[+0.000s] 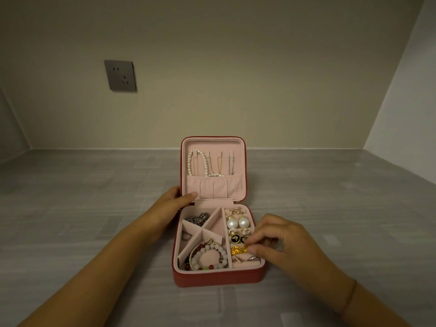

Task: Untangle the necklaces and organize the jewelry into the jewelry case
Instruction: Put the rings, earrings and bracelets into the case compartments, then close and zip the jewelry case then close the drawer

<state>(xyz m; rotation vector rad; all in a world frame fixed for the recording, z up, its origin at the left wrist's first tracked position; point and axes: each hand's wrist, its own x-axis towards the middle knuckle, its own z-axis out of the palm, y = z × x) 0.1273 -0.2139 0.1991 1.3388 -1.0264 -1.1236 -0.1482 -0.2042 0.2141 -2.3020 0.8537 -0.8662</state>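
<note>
A red jewelry case (219, 277) with pink lining stands open on the grey table. In its upright lid hang a pearl necklace (197, 162) and thin chains (219, 165). The left compartments hold a silver chain (198, 219) and beaded bracelets (208, 256). The right ring rolls carry pearl earrings (237, 223), black studs (238, 238) and rings. My left hand (178, 197) grips the lid's lower left edge, thumb inside. My right hand (280, 241) pinches a gold piece (239, 250) over the ring rolls.
The grey table (94, 208) spreads wide on both sides of the case. A beige wall with a grey power socket (120, 75) stands behind it. A white side wall (405, 114) closes the right.
</note>
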